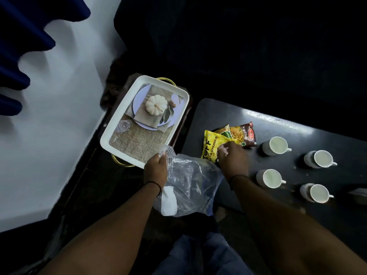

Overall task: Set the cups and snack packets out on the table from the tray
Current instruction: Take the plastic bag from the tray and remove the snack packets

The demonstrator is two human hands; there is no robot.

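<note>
Several white cups stand on the dark table (pixel 218 112); the nearest to the packets is a cup (pixel 275 145), with another cup (pixel 269 178) in front of it. A yellow snack packet (pixel 211 144) lies on the table's left part, overlapping a brown and orange snack packet (pixel 245 133). My right hand (pixel 231 157) rests on the yellow packet, fingers pinching its edge. My left hand (pixel 155 170) grips the top of a clear plastic bag (pixel 190 183) that hangs between tray and table. The white tray (pixel 119 116) with a pumpkin picture holds no cups or packets.
The tray sits on a dark stand left of the table, with a gold handle (pixel 168 81) at its far end. A white wall (pixel 59 116) and blue curtain (pixel 15 56) are at the left. My jeans-clad knee (pixel 208 255) is below the bag.
</note>
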